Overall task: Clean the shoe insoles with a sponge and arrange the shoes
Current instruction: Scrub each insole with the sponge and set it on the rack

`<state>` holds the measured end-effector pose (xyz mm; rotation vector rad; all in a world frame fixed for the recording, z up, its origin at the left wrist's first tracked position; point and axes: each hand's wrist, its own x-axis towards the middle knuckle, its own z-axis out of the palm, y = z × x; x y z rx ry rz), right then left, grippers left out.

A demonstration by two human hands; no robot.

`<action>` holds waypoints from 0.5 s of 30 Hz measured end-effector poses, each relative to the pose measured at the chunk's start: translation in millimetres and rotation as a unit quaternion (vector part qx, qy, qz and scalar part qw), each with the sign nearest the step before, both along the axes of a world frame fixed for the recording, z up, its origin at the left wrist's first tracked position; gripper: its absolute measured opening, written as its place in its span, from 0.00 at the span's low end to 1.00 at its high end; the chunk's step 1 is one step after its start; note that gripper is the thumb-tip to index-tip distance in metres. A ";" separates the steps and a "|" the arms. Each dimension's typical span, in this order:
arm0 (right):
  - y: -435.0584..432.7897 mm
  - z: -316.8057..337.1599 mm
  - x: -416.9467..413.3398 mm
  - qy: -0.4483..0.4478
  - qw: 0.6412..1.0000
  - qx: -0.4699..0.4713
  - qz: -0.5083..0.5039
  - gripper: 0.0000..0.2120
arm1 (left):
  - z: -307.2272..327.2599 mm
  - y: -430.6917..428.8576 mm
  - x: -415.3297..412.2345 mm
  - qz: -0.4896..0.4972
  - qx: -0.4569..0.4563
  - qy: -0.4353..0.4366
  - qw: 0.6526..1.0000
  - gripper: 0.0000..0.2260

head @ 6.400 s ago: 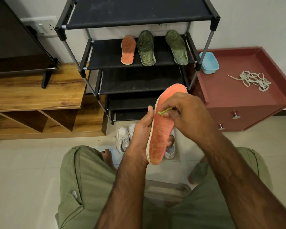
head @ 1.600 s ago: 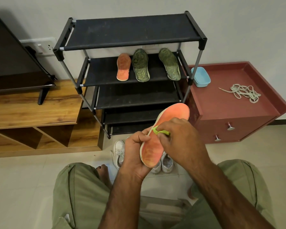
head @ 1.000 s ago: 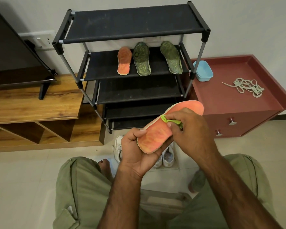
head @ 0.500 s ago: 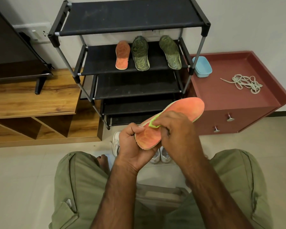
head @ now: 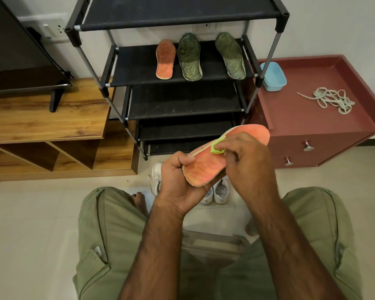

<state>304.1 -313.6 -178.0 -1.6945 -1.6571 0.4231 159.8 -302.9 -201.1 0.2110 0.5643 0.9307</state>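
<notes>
Head camera looks down at a person sitting in front of a black shoe rack [head: 182,98]. The left hand [head: 178,180] holds the heel end of an orange insole [head: 206,167], its grip clamped on it with the thumb on top. The right hand [head: 249,167] has its grip pinched on a small green sponge [head: 217,147], which presses on the insole's top. A second orange insole [head: 165,59] and two green insoles [head: 189,57] lie on a rack shelf. White shoes [head: 221,190] stand on the floor under the hands. Laces [head: 331,99] lie on the red cabinet [head: 301,118].
</notes>
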 end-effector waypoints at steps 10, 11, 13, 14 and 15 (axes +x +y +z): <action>-2.2 -1.0 -8.7 -0.008 1.000 0.017 -0.004 0.13 | -3.9 1.0 2.4 0.002 -0.008 0.007 1.000 0.24; -4.4 1.2 -15.2 -0.023 0.999 0.018 0.021 0.13 | -4.7 1.4 2.8 0.003 -0.008 0.008 1.000 0.23; -9.4 1.9 -24.6 -0.028 0.996 0.007 0.086 0.16 | -7.7 2.0 2.8 0.002 -0.013 0.007 1.000 0.21; -8.9 1.2 -22.9 -0.019 0.996 0.000 0.091 0.15 | -9.0 2.1 2.3 0.003 -0.015 0.012 1.000 0.20; -5.8 -0.7 -17.9 -0.009 0.997 -0.001 0.070 0.14 | -10.0 2.0 2.0 0.001 -0.013 0.016 1.000 0.21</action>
